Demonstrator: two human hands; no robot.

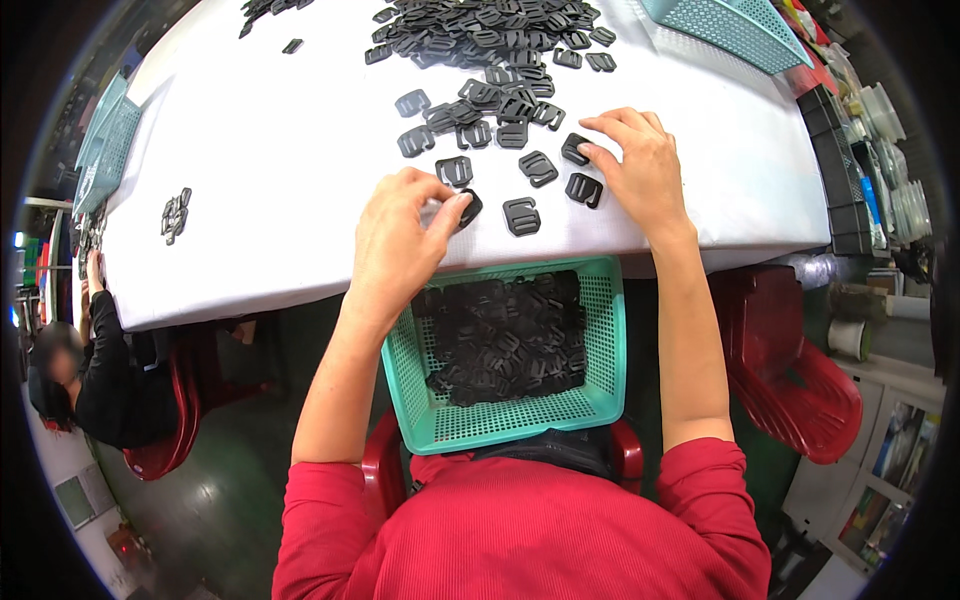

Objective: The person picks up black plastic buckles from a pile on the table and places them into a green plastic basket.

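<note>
Black buckle (pixel 468 207) pinched in left hand (pixel 395 240)

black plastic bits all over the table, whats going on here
A person in a red top sits at a white-covered table strewn with black plastic buckles. The left hand pinches one buckle at the table's near edge; the right hand rests fingertips on another buckle. A green mesh basket on the lap, just below the table edge, already holds many of the same pieces. Another person in black sits at the far left.
</note>
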